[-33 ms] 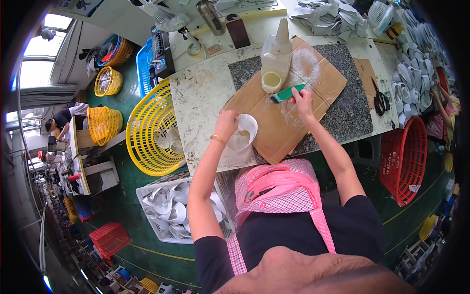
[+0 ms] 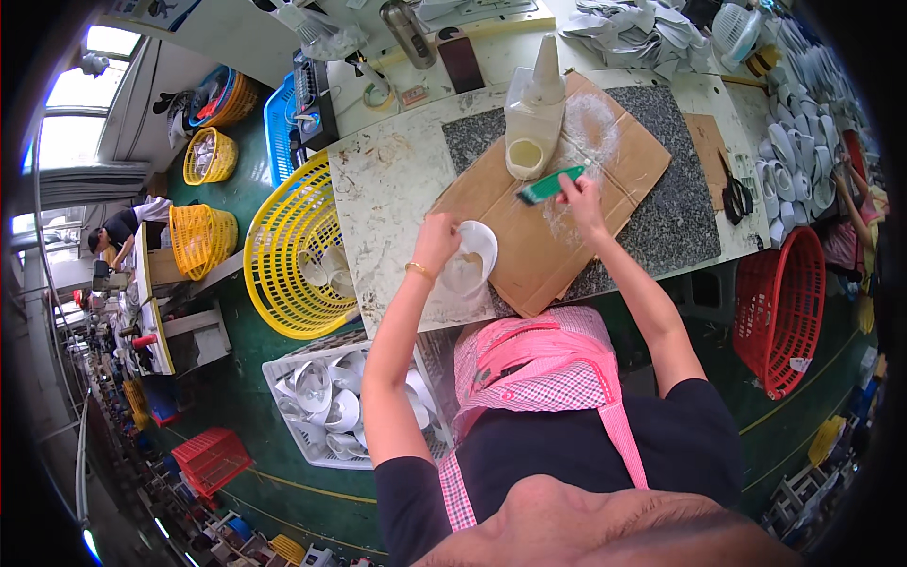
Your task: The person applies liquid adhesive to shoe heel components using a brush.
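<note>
My left hand pinches the rim of a white shoe upper, curved like an open cup, over the table's front edge. My right hand grips a green brush by its handle end, its dark bristle end pointing left. The brush hovers over a sheet of brown cardboard, just below the mouth of a translucent plastic bottle with a cone-shaped top. Whitish smears mark the cardboard. The two hands are apart, with cardboard between them.
A grey speckled slab lies under the cardboard. Black scissors rest at the right. A yellow basket and a white crate of white uppers stand at my left, a red basket at my right. White shoes are heaped far right.
The brush in my right hand has shifted slightly left and down and tilted a little. My left hand and the white upper have hardly moved.
</note>
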{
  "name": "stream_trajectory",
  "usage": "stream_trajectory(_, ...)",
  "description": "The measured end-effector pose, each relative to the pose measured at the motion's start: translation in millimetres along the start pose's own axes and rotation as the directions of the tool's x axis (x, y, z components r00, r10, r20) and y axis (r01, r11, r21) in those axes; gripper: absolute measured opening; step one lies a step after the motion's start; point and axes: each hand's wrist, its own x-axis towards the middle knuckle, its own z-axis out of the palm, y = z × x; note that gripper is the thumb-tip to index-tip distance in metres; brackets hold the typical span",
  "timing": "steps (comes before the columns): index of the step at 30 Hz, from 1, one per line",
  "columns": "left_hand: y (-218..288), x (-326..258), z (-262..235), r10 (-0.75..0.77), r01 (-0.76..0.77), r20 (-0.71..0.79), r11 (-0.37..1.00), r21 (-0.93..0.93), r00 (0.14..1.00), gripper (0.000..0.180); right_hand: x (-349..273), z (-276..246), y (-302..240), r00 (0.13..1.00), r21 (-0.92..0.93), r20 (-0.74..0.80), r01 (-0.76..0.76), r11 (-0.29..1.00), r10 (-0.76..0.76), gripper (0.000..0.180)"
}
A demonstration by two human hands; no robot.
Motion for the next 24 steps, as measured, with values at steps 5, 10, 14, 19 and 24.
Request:
stream_trajectory(5, 19.1, -9.3, -10.9, -0.179, 0.185, 0.054, 0.971, -0.152, 0.982, 0.025, -61.6, 29.0, -41.6, 0.774, 0.083, 0.584, 0.242, 0.967, -0.244, 0.010)
stream_trajectory(10, 37.9, -10.5, -9.8, -0.210, 0.209, 0.007, 0.973, -0.097, 0.978, 0.025, -73.8, 48.8, -26.4, 0.394, 0.113, 0.805, 0.632, 0.767, -0.444, 0.017)
stream_trajectory(14, 43.9, -19.9, -8.6, -0.186, 0.182, -0.021, 0.977, -0.106, 0.982, 0.026, -89.3, 43.9, -25.5, 0.207, 0.117, 0.910, 0.702, 0.703, -0.358, 0.024)
stream_trajectory(19, 53.9, -26.3, -7.6, -0.111, 0.099, -0.128, 0.990, -0.098, 0.986, 0.031, -112.3, 43.2, -29.6, 0.345, 0.024, 0.866, 0.693, 0.720, -0.362, 0.024)
stream_trajectory(24, 95.7, -36.8, -26.0, -0.134, 0.062, -0.249, 0.959, -0.276, 0.959, 0.030, -107.8, 32.6, -38.3, 0.435, -0.071, 0.816, 0.730, 0.680, -0.382, 0.026)
